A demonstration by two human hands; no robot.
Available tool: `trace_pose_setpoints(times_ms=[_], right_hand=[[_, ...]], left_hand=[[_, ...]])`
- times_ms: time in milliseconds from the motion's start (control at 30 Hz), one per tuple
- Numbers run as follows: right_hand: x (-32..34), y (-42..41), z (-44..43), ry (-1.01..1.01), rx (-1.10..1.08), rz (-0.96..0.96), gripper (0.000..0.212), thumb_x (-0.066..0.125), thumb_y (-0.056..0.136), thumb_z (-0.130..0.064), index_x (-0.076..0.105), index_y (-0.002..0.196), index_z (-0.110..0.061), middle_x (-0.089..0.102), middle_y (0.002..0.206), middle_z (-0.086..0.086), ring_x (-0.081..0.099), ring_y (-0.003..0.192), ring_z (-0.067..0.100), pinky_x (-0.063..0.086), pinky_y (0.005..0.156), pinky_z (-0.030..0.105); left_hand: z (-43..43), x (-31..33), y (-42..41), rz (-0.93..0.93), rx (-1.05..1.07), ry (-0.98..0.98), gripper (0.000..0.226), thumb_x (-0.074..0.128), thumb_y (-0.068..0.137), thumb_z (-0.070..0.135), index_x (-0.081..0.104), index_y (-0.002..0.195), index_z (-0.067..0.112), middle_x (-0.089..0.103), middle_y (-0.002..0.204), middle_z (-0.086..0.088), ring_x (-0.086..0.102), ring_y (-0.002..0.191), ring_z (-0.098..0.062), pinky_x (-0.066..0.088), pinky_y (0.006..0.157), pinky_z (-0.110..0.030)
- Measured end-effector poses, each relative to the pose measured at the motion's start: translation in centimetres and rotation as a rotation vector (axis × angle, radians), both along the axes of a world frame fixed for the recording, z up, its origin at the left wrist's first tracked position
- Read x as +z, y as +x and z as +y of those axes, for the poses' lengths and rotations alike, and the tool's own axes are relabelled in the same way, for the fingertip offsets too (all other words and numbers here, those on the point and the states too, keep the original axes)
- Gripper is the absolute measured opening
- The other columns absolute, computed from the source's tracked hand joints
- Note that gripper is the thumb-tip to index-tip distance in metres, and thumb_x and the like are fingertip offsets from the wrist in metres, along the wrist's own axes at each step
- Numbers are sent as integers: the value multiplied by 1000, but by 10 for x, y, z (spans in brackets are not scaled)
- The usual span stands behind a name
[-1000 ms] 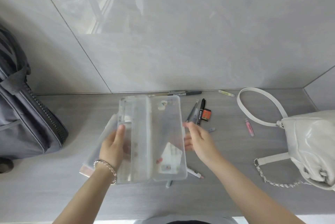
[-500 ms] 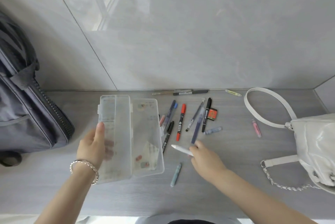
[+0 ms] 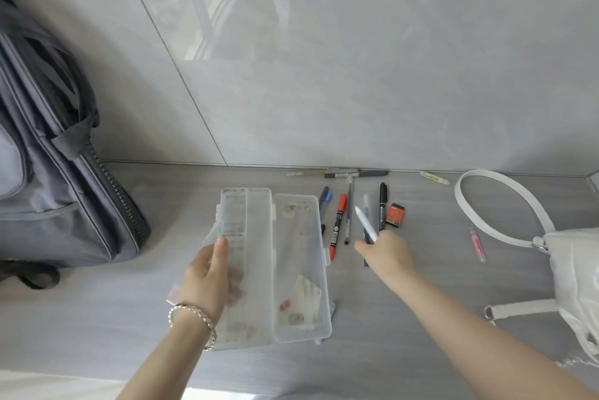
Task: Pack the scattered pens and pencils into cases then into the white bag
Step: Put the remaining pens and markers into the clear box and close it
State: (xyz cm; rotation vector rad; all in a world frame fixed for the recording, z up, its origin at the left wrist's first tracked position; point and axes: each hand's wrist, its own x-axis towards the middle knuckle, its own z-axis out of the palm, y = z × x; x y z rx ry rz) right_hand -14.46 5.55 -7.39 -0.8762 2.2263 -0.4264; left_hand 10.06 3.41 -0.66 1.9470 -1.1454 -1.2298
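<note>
- Grey wood-grain counter [image 3: 421, 318], with a tiled wall along its back edge.
- At the left edge, a grey backpack [image 3: 48, 189].
- Near the middle, an open clear case [image 3: 301, 270].
- Against the back edge, a grey pen [image 3: 356, 174] and a yellow highlighter [image 3: 434, 178].
- Just right of the case, blue pens [image 3: 325, 197], a red marker [image 3: 337, 226], a black marker [image 3: 382, 207] and a red eraser [image 3: 396, 214].
- Further right, a small pink pen [image 3: 477, 244].
- At the right edge, the white bag [image 3: 577, 276].
</note>
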Motion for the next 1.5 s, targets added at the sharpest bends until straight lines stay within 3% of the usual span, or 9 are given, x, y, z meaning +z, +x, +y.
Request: trace_pose_setpoints(times_ms=[200, 400, 567, 667, 833, 967, 1200, 1300, 1500], right_hand=[[85, 39, 24, -188, 273, -273, 24, 58, 81, -19, 48, 59, -16, 53, 48, -3, 41, 30, 0, 28, 35, 10], [102, 74, 46, -42, 422, -246, 29, 53, 87, -37, 48, 73, -13, 54, 64, 2, 57, 58, 21, 36, 47, 23], [110, 58, 52, -252, 368, -340, 41, 33, 98, -26, 21, 133, -46, 48, 67, -7, 44, 51, 2, 35, 51, 16], [113, 46, 52, -433, 258, -503, 49, 29, 97, -9, 44, 107, -55, 48, 64, -1, 49, 47, 3, 45, 53, 18], [115, 23, 47, -474, 130, -754, 25, 45, 83, -23, 58, 104, -18, 73, 92, 0, 68, 84, 9, 50, 66, 16], [122, 24, 43, -391, 151, -694, 23, 39, 97, -25, 57, 84, -18, 60, 52, -2, 48, 48, 8, 38, 50, 13], [119, 50, 41, -243, 237, -743, 13, 61, 83, -14, 61, 95, -19, 71, 63, -4, 55, 51, -1, 44, 63, 22], [119, 51, 42, -234, 206, -764, 8, 57, 89, -19, 61, 87, -13, 68, 56, 0, 49, 41, 6, 38, 49, 18], [96, 71, 48, -209, 294, -133, 46, 52, 87, -46, 41, 54, -16, 41, 45, -1, 36, 43, 12, 27, 45, 23]], left_hand=[[8, -5, -27, 46, 5, 37, 38, 34, 96, 41, 46, 104, 6, 59, 66, -10, 54, 49, -26, 46, 50, -32], [14, -8, -53, 75, -16, 33, 37, 33, 95, 44, 44, 101, 9, 62, 80, -15, 62, 71, -33, 54, 70, -46], [13, -5, -57, 123, 9, 39, 36, 31, 96, 43, 43, 102, 9, 60, 71, -10, 56, 52, -26, 46, 49, -30], [13, -7, -55, 113, -2, 45, 37, 32, 96, 43, 44, 104, 9, 60, 72, -10, 56, 51, -25, 44, 46, -28], [13, -12, -51, 107, -16, 58, 38, 32, 96, 43, 44, 106, 9, 61, 74, -11, 56, 52, -26, 42, 46, -27], [16, -13, -52, 107, -20, 65, 39, 33, 95, 44, 44, 107, 8, 61, 71, -10, 56, 51, -26, 44, 47, -28], [19, -9, -59, 110, -48, 67, 32, 32, 97, 40, 46, 104, 11, 59, 65, -9, 55, 48, -23, 46, 47, -28], [22, -6, -60, 90, -54, 39, 34, 34, 96, 41, 45, 104, 10, 60, 68, -8, 56, 50, -23, 46, 47, -29], [28, -2, -65, 126, -20, 60, 35, 34, 96, 40, 44, 105, 8, 60, 68, -8, 57, 52, -23, 48, 48, -29]])
